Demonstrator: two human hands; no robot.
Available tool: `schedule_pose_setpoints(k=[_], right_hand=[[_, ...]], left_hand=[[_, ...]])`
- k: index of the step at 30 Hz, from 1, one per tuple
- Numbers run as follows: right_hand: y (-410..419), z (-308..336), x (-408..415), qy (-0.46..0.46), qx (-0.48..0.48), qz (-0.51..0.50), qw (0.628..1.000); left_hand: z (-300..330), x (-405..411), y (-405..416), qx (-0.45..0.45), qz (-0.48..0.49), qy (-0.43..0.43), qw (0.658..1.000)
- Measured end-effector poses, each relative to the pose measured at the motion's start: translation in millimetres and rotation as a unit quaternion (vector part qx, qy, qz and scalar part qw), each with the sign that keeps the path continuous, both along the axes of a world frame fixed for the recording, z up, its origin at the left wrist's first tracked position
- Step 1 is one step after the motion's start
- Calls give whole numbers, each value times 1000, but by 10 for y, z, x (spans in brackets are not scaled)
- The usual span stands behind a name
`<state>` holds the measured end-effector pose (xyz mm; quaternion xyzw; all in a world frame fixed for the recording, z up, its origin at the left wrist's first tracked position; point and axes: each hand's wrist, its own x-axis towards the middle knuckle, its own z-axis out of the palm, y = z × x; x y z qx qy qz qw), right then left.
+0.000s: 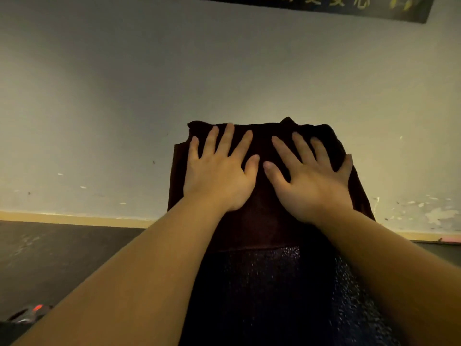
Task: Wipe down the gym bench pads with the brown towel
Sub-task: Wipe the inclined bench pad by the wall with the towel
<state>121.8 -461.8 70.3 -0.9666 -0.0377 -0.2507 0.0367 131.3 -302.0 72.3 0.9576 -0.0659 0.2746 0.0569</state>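
Brown towel (264,216) under both hands.

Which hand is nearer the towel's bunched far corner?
Right. The right hand presses the towel just below its bunched far-right corner; the left hand lies flat on the towel's left half, farther off.

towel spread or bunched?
Spread: towel lies flat over the pad, left hand and right hand pressing it.
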Motion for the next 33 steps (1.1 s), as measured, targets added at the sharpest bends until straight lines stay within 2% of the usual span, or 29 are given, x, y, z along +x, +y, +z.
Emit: schedule_pose_setpoints(k=[11, 20, 26, 33], right_hand=[[24, 368, 457, -11, 22, -13, 1000], [19, 384, 531, -17, 29, -18, 999], [26, 251, 330, 1, 26, -10, 1000], [30, -311, -455, -5, 25, 3, 1000]], left_hand=[[369, 456, -54, -17, 13, 27, 999], [381, 534, -78, -10, 22, 26, 999], [243, 288, -97, -10, 8, 23, 1000], [-268, -476, -124, -14, 23, 43, 999]])
